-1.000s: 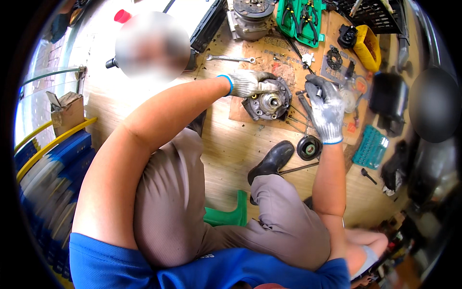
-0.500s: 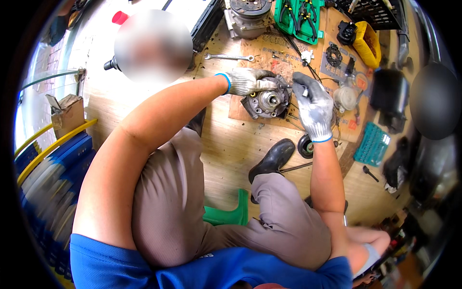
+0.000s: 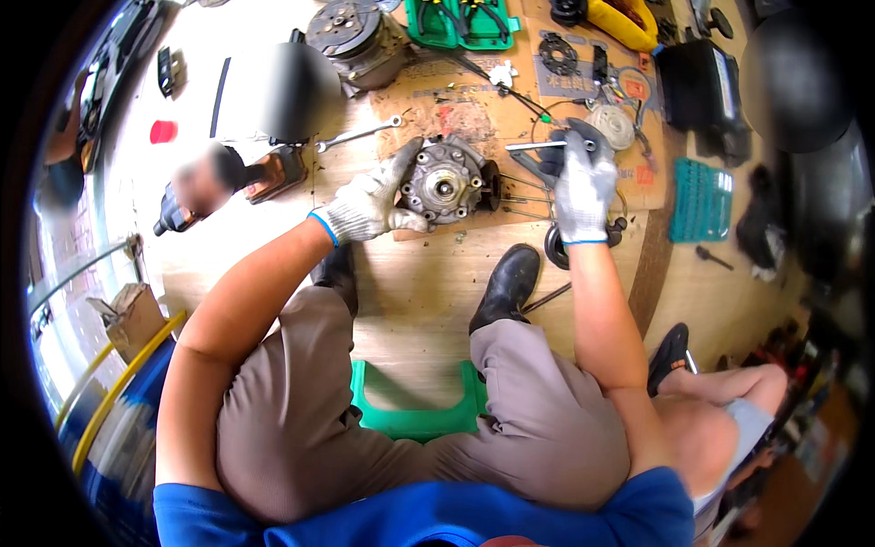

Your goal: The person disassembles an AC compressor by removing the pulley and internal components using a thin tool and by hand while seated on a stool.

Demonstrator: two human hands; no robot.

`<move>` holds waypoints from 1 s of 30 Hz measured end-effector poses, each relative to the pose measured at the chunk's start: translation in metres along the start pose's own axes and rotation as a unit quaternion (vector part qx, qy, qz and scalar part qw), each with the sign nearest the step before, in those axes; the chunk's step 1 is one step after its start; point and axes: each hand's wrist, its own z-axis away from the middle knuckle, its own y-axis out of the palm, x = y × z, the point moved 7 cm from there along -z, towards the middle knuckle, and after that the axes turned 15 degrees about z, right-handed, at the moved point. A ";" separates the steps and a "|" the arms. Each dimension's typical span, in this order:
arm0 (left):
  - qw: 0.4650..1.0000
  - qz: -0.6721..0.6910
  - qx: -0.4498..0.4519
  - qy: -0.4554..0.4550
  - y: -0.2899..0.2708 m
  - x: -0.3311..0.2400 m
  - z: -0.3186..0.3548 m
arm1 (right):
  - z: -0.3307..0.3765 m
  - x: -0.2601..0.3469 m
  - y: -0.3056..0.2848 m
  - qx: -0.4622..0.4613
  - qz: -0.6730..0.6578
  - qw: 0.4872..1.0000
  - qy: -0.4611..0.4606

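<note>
A round grey metal compressor housing (image 3: 448,179) lies on a brown cardboard sheet (image 3: 474,114) on the wooden floor. My left hand (image 3: 372,201), in a grey glove with a blue cuff, grips the housing's left side. My right hand (image 3: 583,178), gloved the same way, is closed on a slim metal tool (image 3: 538,145) that points left toward the housing's upper right. Several long bolts (image 3: 519,196) lie between the housing and my right hand.
A spanner (image 3: 357,135) and a second compressor body (image 3: 357,36) lie beyond the housing. A green tool tray (image 3: 460,23), a yellow tool (image 3: 624,20), a teal socket holder (image 3: 700,201), a black pulley (image 3: 556,246) and a green stool (image 3: 415,410) surround me. Another person's leg (image 3: 720,410) is at right.
My right hand has moved from above the housing's right side out to the right and now holds the slim tool. My left hand stays on the housing.
</note>
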 end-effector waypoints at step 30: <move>0.998 0.067 0.003 0.002 0.011 0.020 -0.010 | 0.011 0.009 0.050 0.172 0.219 0.942 -0.185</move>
